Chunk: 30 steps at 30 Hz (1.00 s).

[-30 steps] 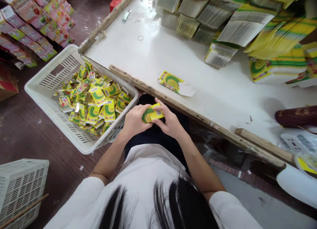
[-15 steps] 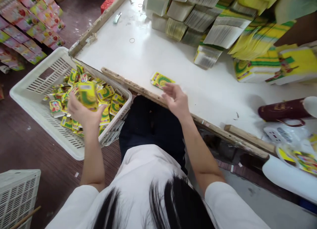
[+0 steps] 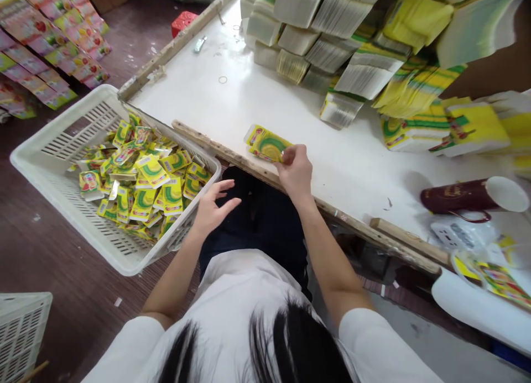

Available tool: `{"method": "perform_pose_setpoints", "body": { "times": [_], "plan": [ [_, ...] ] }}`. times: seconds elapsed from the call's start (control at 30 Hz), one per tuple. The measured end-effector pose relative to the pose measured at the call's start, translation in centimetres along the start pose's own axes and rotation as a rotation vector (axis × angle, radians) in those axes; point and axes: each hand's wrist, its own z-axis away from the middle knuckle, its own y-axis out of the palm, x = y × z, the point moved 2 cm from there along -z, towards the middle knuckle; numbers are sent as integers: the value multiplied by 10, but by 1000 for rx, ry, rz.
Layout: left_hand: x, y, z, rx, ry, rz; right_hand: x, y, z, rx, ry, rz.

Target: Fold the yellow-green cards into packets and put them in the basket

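A flat yellow-and-green printed carton (image 3: 267, 143) lies by the table's wooden front edge. My right hand (image 3: 296, 170) pinches its right end between thumb and fingers. Over my lap, beside the basket's right rim, my left hand (image 3: 215, 206) is empty, with its fingers apart. To the left stands a white plastic basket (image 3: 53, 195) holding many small folded yellow boxes (image 3: 143, 203) in a loose heap.
Stacks of flat cartons (image 3: 348, 73) line the back of the white table (image 3: 199, 90). A maroon mug (image 3: 456, 197) lies on its side at the right, near a power strip (image 3: 452, 234). Another white crate (image 3: 22, 333) stands lower left.
The yellow box that was in my left hand is out of it, and that hand has moved right, away from the basket. My right hand has closed on the carton's end.
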Motion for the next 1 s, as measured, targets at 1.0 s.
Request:
{"method": "perform_pose_setpoints", "body": {
  "times": [1.0],
  "plan": [
    [-29,-16,-2,-297,200,195,46,-15,59,212,-308,-82]
  ]
}}
